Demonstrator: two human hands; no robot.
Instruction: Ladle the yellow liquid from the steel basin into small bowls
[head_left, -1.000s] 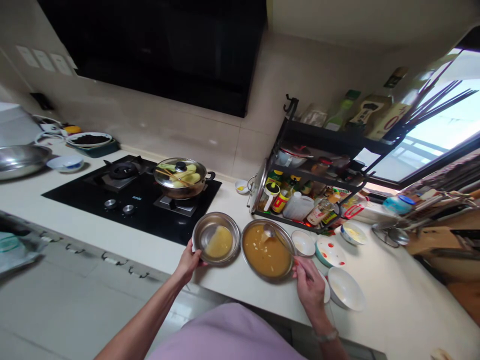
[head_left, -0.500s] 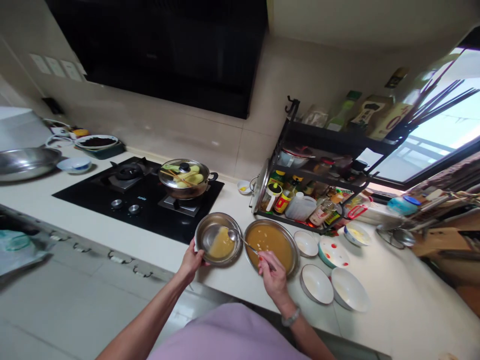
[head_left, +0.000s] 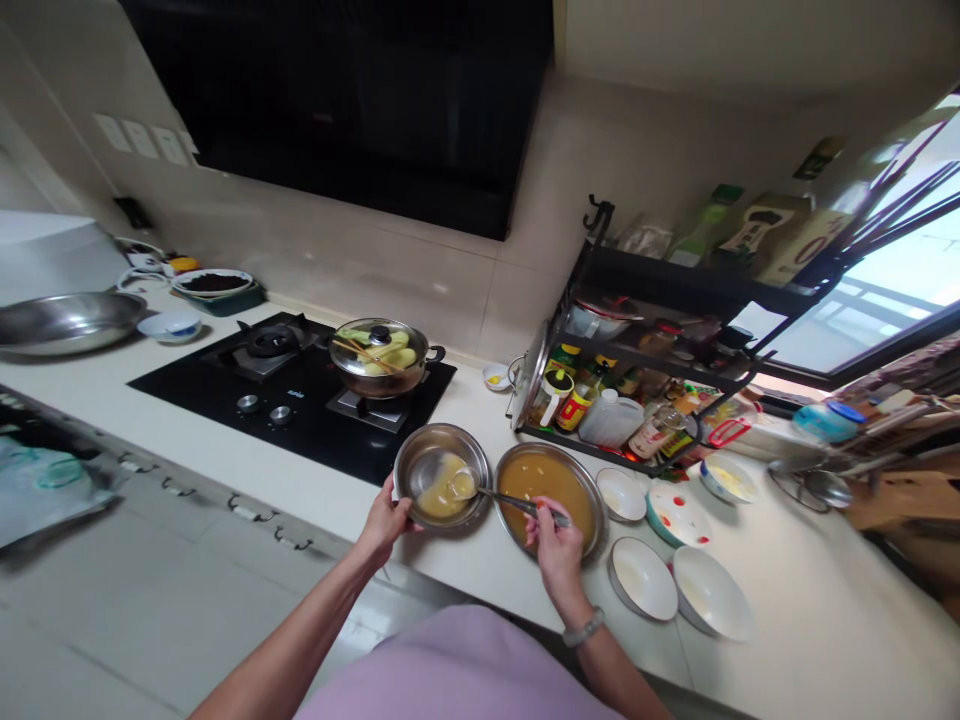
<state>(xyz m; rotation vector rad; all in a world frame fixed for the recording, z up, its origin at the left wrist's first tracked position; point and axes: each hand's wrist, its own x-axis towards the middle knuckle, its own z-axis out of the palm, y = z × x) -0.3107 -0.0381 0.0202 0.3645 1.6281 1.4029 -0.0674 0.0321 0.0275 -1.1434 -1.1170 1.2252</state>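
Observation:
My left hand (head_left: 385,518) grips the near rim of a small steel bowl (head_left: 439,463) that holds some yellow-brown liquid. In my right hand (head_left: 557,541) is the handle of a metal ladle (head_left: 463,485), whose cup is tipped inside that small bowl. Just to the right stands a wider steel bowl (head_left: 586,483) filled with the same orange-brown soup; the ladle's handle crosses its near-left rim. Both bowls rest on the pale countertop (head_left: 787,610) in front of me.
A black gas hob (head_left: 225,385) carries a lidded pot (head_left: 381,355) with chopsticks inside. A black spice rack (head_left: 645,400) with bottles stands behind the bowls. Several white bowls (head_left: 679,585) lie to the right. A large steel basin (head_left: 64,320) sits far left.
My right hand carried the ladle from the wide soup bowl leftward into the small bowl, where it now tips. The left hand kept its hold on the small bowl's rim.

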